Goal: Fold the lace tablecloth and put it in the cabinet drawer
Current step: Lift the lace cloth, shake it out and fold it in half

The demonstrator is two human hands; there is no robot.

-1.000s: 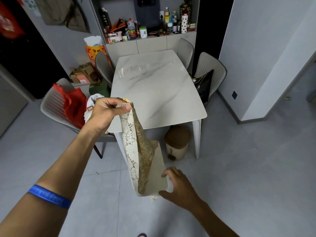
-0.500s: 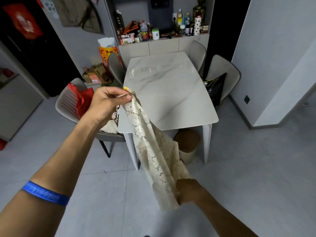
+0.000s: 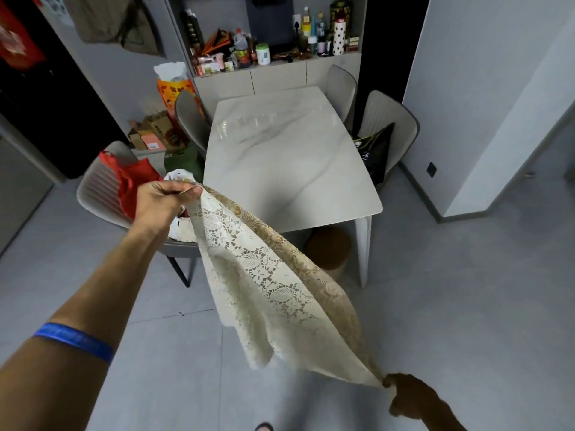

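Note:
The cream and gold lace tablecloth is stretched in the air between both hands, over the grey floor in front of the table. My left hand pinches its upper end at the left, near the table's front corner. My right hand grips its lower end at the bottom right. The cloth is folded lengthwise into a narrow band that sags a little in the middle. The cabinet with closed fronts stands against the far wall behind the table.
A white marble table stands ahead with grey chairs around it. The near left chair holds a red bag. A brown bin sits under the table's front edge. Bottles and jars crowd the cabinet top.
My right hand took hold of the cloth's lower end and pulled it down and to the right, spreading the hanging cloth into a taut diagonal band. My left hand kept its grip.

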